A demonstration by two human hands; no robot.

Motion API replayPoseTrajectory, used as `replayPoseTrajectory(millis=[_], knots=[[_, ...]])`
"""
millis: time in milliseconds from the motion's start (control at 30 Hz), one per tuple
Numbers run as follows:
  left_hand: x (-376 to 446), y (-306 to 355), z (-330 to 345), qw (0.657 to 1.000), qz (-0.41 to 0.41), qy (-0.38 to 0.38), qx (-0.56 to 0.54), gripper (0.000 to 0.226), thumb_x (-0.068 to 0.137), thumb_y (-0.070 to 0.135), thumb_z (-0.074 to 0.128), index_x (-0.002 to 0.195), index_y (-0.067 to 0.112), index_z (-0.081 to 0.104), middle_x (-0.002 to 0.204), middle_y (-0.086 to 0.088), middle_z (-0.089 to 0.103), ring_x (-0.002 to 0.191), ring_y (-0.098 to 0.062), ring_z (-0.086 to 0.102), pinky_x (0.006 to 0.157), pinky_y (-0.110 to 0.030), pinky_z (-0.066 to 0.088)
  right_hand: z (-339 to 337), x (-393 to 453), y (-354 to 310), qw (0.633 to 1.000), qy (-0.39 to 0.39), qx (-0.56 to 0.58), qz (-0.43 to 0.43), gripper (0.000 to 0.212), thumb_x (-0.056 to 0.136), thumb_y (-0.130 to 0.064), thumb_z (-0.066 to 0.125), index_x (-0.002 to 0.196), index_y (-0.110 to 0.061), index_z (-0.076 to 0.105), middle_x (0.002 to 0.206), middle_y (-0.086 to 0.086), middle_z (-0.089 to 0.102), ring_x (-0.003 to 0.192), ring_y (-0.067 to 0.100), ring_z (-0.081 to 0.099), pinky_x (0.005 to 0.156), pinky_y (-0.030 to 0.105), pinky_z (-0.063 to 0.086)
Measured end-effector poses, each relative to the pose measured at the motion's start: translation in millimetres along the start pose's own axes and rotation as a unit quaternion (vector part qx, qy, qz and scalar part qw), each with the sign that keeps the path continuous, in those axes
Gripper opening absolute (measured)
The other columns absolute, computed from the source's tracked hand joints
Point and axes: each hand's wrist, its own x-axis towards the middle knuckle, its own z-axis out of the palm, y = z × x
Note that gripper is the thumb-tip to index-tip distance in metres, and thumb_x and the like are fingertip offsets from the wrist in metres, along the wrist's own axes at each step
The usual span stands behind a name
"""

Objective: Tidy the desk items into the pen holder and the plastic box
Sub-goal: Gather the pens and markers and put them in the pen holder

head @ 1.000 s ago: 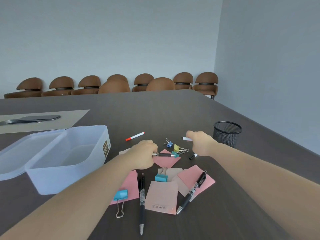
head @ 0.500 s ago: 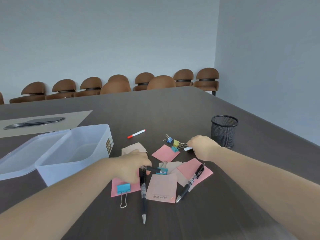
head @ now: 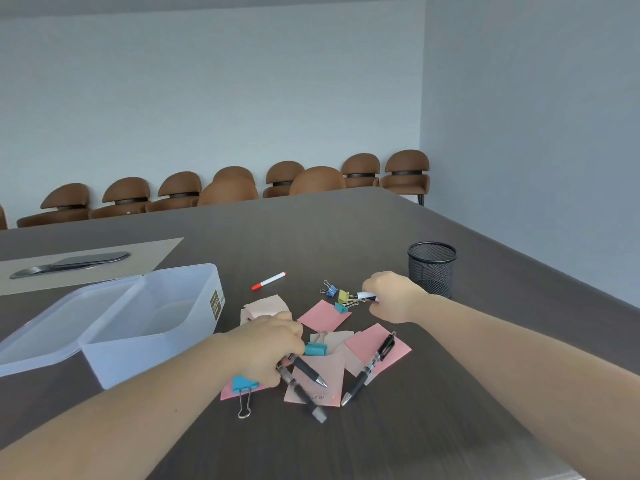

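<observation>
My left hand (head: 266, 348) is closed around two black pens (head: 306, 370) over the pink sticky notes (head: 323, 379). My right hand (head: 391, 296) grips a white marker with a black cap (head: 365, 296) beside the yellow binder clip (head: 343, 295). A third black pen (head: 372, 367) lies on a pink note to the right. The black mesh pen holder (head: 431, 268) stands just beyond my right hand. The clear plastic box (head: 152, 320) sits open on the left. A red-capped marker (head: 268, 280) lies farther back.
Blue and teal binder clips (head: 245, 386) are scattered among the notes. The box lid (head: 52, 323) rests to the left of the box. A beige mat with a dark flat object (head: 69, 265) lies at the far left. Brown chairs (head: 228, 188) line the far table edge.
My left hand moved toward me with its pen and closed on a second black pen, lifting its end. My right hand stayed by the clips, still holding the white marker.
</observation>
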Motion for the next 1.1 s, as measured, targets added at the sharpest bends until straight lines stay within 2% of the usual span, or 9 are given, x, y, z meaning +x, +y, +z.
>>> replayPoseTrajectory(millis=[133, 233, 367, 500, 600, 700, 800, 1000, 1100], knots=[[-1.6, 2.0, -10.8, 0.999, -0.041, 0.022, -0.024, 0.014, 0.078, 0.013, 0.052, 0.091, 0.013, 0.057, 0.079, 0.006, 0.044, 0.09, -0.014, 0.036, 0.075, -0.032, 0.039, -10.5, -8.4, -4.5, 1.0, -0.006, 0.005, -0.007, 0.012, 0.087, -0.012, 0.046, 0.093, -0.007, 0.055, 0.091, 0.004, 0.046, 0.087, 0.023, 0.043, 0.072, 0.033, 0.04], [-2.3, 7.9, -18.8, 0.996, -0.084, -0.003, -0.04, 0.014, 0.084, 0.012, 0.045, 0.096, 0.014, 0.052, 0.086, -0.002, 0.051, 0.097, -0.023, 0.045, 0.073, -0.033, 0.036, -15.7, -11.5, -9.5, 1.0, -0.014, -0.001, -0.003, 0.011, 0.089, -0.014, 0.042, 0.079, -0.013, 0.044, 0.088, 0.005, 0.047, 0.086, 0.023, 0.042, 0.069, 0.033, 0.037], [-0.6, 16.7, -21.9, 0.989, -0.115, -0.045, -0.076, 0.027, 0.09, 0.003, 0.041, 0.116, 0.012, 0.043, 0.078, -0.003, 0.046, 0.067, -0.017, 0.042, 0.054, -0.032, 0.03, -20.6, -16.3, -17.1, 1.0, -0.003, -0.014, 0.005, 0.032, 0.089, -0.011, 0.038, 0.061, -0.023, 0.028, 0.076, 0.002, 0.044, 0.086, 0.026, 0.041, 0.073, 0.032, 0.034], [3.2, 22.6, -25.2, 0.981, -0.15, -0.034, -0.115, 0.033, 0.089, -0.002, 0.041, 0.119, 0.01, 0.04, 0.072, -0.002, 0.039, 0.062, -0.015, 0.04, 0.048, -0.03, 0.024, -25.7, -22.9, -23.6, 0.999, 0.008, -0.031, -0.004, 0.033, 0.09, -0.009, 0.035, 0.061, -0.022, 0.025, 0.064, -0.007, 0.036, 0.079, 0.028, 0.041, 0.079, 0.033, 0.03], [9.9, 34.5, -31.0, 0.968, -0.186, 0.003, -0.166, 0.004, 0.094, 0.014, 0.043, 0.098, 0.013, 0.045, 0.077, -0.003, 0.046, 0.063, -0.015, 0.042, 0.049, -0.028, 0.025, -27.2, -24.2, -21.3, 1.0, 0.01, 0.008, 0.002, 0.025, 0.092, -0.009, 0.034, 0.069, -0.018, 0.035, 0.067, -0.004, 0.039, 0.079, 0.028, 0.042, 0.076, 0.032, 0.033], [23.8, 53.3, -30.6, 0.954, -0.195, 0.024, -0.226, 0.03, 0.087, 0.047, 0.05, 0.072, 0.022, 0.045, 0.073, 0.003, 0.051, 0.07, -0.019, 0.05, 0.056, -0.027, 0.034, -26.8, -26.0, -17.8, 0.998, 0.016, 0.054, 0.021, 0.01, 0.092, -0.01, 0.034, 0.085, -0.013, 0.04, 0.072, -0.002, 0.042, 0.079, 0.029, 0.046, 0.07, 0.031, 0.036], [41.2, 72.9, -21.7, 0.947, -0.203, 0.036, -0.248, 0.046, 0.07, 0.064, 0.062, 0.081, 0.021, 0.053, 0.075, 0.007, 0.053, 0.081, -0.019, 0.057, 0.064, -0.029, 0.04, -24.4, -25.8, -14.3, 0.997, 0.019, 0.061, 0.034, 0.008, 0.091, -0.013, 0.036, 0.085, -0.013, 0.041, 0.085, 0.003, 0.049, 0.08, 0.03, 0.047, 0.07, 0.031, 0.038], [62.5, 93.7, -11.1, 0.937, -0.211, 0.029, -0.276, 0.027, 0.072, 0.031, 0.065, 0.092, 0.017, 0.054, 0.084, 0.002, 0.056, 0.093, -0.025, 0.064, 0.065, -0.029, 0.04, -21.4, -18.2, -5.3, 0.995, 0.006, 0.081, 0.059, 0.021, 0.093, -0.015, 0.039, 0.073, -0.016, 0.041, 0.089, 0.005, 0.051, 0.079, 0.028, 0.049, 0.057, 0.028, 0.035], [62.7, 85.2, -12.3, 0.916, -0.23, 0.076, -0.32, 0.012, 0.074, 0.026, 0.059, 0.077, 0.022, 0.048, 0.076, 0.005, 0.052, 0.079, -0.022, 0.056, 0.058, -0.025, 0.036, -23.1, -9.8, -1.3, 0.991, 0.014, 0.117, 0.066, 0.018, 0.093, -0.014, 0.04, 0.091, -0.006, 0.056, 0.1, 0.014, 0.06, 0.082, 0.026, 0.049, 0.065, 0.03, 0.039]])
